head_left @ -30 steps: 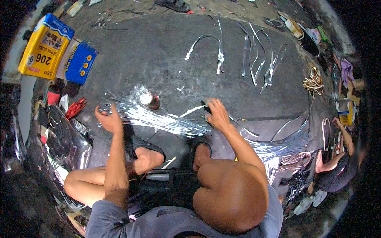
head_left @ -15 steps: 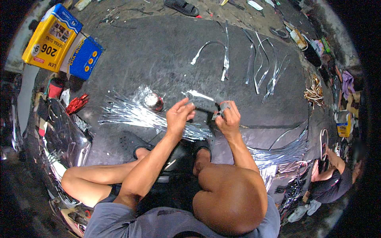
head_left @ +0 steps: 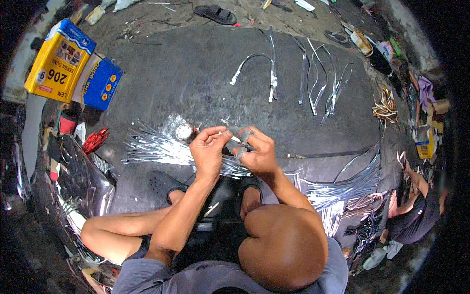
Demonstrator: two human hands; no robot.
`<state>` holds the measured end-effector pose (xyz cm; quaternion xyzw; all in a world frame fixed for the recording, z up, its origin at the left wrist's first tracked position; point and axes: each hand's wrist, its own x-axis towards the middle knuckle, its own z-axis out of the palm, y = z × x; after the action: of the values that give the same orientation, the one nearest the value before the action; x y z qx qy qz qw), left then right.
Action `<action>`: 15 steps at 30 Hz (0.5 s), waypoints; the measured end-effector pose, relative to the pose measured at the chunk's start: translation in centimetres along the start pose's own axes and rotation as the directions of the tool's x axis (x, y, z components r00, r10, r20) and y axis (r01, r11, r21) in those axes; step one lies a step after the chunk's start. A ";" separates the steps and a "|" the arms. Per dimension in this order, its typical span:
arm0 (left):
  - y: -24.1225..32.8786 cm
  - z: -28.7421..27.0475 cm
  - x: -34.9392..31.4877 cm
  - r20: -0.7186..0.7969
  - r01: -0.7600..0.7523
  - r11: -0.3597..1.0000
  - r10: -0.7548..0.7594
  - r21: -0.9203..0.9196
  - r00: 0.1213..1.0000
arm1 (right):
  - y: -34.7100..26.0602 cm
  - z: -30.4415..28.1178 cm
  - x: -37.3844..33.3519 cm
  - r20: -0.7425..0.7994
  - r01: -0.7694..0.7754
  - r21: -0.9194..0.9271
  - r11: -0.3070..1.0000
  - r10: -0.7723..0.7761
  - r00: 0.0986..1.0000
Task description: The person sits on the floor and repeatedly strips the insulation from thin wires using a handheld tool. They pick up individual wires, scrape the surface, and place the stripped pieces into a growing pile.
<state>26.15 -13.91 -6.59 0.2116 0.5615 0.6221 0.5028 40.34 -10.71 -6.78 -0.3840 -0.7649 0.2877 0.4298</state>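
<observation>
The person is squatting low, knees spread, with both forearms reaching forward from the lower edge and meeting above the dark surface point(head_left: 205, 73). The left hand point(head_left: 208, 149) is curling its fingers inward, thumb and fingertips pinching together on a thin silvery strip point(head_left: 234, 138); the right hand point(head_left: 257, 152) is facing it, its grip clamped on the same strip's other part, knuckles up, the two hands nearly touching. The strip is sitting between them, just above a fanned pile of shiny metal strips point(head_left: 156, 147) that is lying under the wrists. A small round tin point(head_left: 185, 131) is standing just beside the left hand, against that pile. To the right, more strips point(head_left: 347, 188) are spreading near another person's arm point(head_left: 416, 181). Farther out, bent strip loops point(head_left: 313, 78) are lying in a row. At the far left, a yellow can point(head_left: 58, 61) and a blue box point(head_left: 102, 84) are leaning side by side; a black sandal point(head_left: 215, 13) is lying beyond.
</observation>
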 end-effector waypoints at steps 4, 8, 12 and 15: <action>0.4 -0.6 0.0 -0.014 0.059 0.998 -0.060 -0.038 0.998 | -0.9 0.3 0.6 -0.012 0.152 -0.069 0.986 -0.153 0.988; 0.6 -0.9 -0.6 0.063 0.171 0.939 -0.159 -0.299 0.985 | -1.4 0.3 1.1 -0.028 0.258 -0.075 0.963 -0.261 0.965; 0.7 -1.2 -1.2 0.088 0.209 0.877 -0.190 -0.432 0.978 | -2.3 -0.2 1.6 -0.024 0.157 -0.046 0.987 -0.158 0.987; 1.0 -1.8 -1.0 0.107 0.205 0.906 -0.178 -0.370 0.978 | -2.8 -0.9 2.0 0.025 0.310 -0.095 0.946 -0.309 0.951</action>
<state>24.70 -15.52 -5.83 0.0764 0.4306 0.6584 0.6125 39.48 -10.40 -3.36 -0.2783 -0.8309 0.1805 0.4468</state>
